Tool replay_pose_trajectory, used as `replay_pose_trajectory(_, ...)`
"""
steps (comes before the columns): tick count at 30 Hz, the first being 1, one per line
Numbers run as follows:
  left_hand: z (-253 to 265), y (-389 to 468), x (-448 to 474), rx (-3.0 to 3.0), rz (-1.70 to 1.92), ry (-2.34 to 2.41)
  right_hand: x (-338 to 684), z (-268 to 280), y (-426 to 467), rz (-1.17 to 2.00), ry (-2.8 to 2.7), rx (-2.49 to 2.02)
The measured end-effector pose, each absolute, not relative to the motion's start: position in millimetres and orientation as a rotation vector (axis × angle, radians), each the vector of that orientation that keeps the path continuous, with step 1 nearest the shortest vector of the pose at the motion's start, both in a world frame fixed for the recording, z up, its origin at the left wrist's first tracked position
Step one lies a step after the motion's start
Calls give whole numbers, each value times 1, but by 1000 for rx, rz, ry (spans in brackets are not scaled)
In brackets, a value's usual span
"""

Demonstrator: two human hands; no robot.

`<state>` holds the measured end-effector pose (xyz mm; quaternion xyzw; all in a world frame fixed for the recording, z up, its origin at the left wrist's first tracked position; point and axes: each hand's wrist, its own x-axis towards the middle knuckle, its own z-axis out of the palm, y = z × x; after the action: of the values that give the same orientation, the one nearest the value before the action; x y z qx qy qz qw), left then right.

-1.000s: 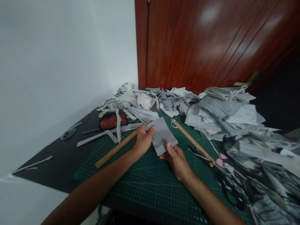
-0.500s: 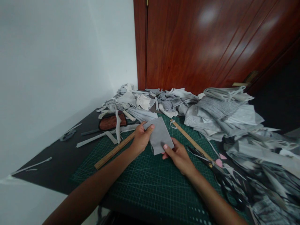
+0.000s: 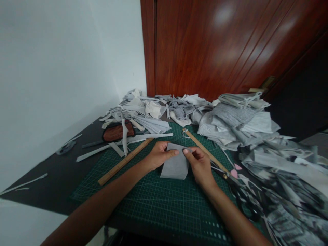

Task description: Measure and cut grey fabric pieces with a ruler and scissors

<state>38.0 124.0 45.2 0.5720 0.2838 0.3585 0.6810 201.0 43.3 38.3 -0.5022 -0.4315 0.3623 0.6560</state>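
Note:
A small grey piece of fabric (image 3: pixel 175 166), roughly rectangular, hangs between my two hands over the green cutting mat (image 3: pixel 153 208). My left hand (image 3: pixel 162 155) pinches its upper left corner, thumb on top. At the upper right edge, my right hand (image 3: pixel 198 162) grips it between thumb and fingers. The fingers behind the fabric are partly hidden. To the left of my left hand lies a wooden ruler (image 3: pixel 125 161). Beyond my right hand a second wooden ruler (image 3: pixel 205 149) slants across the mat, with black-handled scissors (image 3: pixel 241 194) beside its near end.
Fabric scraps (image 3: pixel 148 107) heap along the wall and door. A tall stack of grey cloth (image 3: pixel 235 119) stands at the back right, with more crumpled cloth (image 3: pixel 289 184) nearer. A brown pad with dark edging (image 3: pixel 116 132) and pale strips (image 3: pixel 94 152) lie at left.
The grey fabric has turned from tilted to nearly square with me and sits slightly lower. My right hand has moved from its lower corner up to the top edge. The view has shifted slightly.

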Motion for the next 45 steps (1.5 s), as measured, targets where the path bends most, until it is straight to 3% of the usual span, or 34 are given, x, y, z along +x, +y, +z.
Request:
replay_pose_trajectory(27,48,121,41,1183,950,680,199,38,37,874,-958,-1083)
replay_pose_trajectory(38,34,101,38,966,233,233,204,50,27,1126,-1381,-864)
replay_pose_trajectory(45,32,95,39,920,104,183,202,61,20,1185,-1499,-779)
